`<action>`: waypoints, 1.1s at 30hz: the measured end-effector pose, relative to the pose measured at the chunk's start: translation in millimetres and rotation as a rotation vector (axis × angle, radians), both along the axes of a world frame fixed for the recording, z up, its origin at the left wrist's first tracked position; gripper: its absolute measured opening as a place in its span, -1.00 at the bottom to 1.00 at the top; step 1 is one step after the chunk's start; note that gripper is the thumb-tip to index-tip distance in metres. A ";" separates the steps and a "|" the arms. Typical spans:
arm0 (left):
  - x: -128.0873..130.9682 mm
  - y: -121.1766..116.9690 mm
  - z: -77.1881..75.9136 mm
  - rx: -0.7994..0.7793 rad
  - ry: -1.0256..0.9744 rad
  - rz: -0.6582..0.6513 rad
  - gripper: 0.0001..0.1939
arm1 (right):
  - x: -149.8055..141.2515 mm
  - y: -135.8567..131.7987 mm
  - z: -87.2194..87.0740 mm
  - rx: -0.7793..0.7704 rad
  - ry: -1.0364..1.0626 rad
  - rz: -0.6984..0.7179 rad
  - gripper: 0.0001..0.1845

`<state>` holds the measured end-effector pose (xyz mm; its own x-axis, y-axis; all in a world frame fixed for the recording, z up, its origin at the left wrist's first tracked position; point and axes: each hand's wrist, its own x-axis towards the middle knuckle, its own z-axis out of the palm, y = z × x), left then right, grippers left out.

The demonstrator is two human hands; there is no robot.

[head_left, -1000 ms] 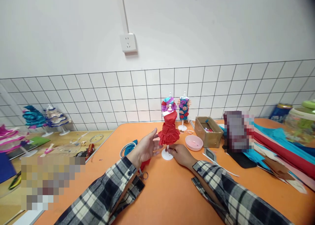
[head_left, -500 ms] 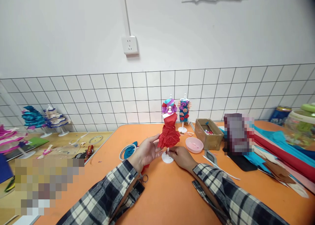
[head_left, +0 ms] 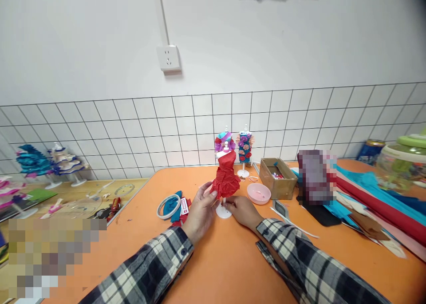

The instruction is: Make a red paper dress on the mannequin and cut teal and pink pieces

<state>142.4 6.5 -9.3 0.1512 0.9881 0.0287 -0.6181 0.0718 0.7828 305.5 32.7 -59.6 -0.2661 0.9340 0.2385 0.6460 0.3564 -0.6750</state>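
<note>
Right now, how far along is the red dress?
Looks done: the red dress wraps its form, skirt ruffled; behind stand a purple-trimmed form and a blue flowered form, both dressed.
In hand: left hand at the hem, right hand near the white base.
Left: perhaps just hem adjustment; this view can't confirm.
</note>
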 end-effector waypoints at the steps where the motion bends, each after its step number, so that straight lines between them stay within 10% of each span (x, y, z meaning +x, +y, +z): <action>1: -0.2 1.1 -2.1 0.008 0.013 0.023 -0.52 | 0.2 -0.2 0.4 -0.001 -0.007 -0.007 -0.70; 8: -12.2 20.1 -29.7 -0.016 0.213 0.180 -0.65 | -1.2 -5.6 8.4 0.027 -0.094 -0.132 -0.75; 17: 1.1 13.2 -34.8 0.188 0.543 0.057 -0.72 | -10.8 -18.4 12.0 0.042 -0.112 -0.184 -0.73; 33: -8.6 23.9 -35.5 0.369 0.994 0.211 -0.89 | -3.9 -11.2 11.8 -0.134 0.663 -0.123 -0.69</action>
<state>133.8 30.4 -44.7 0.0991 0.9524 0.2883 0.3334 -0.3047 0.8922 301.6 21.4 -47.8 0.0064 0.9808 0.1950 0.1119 0.1930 -0.9748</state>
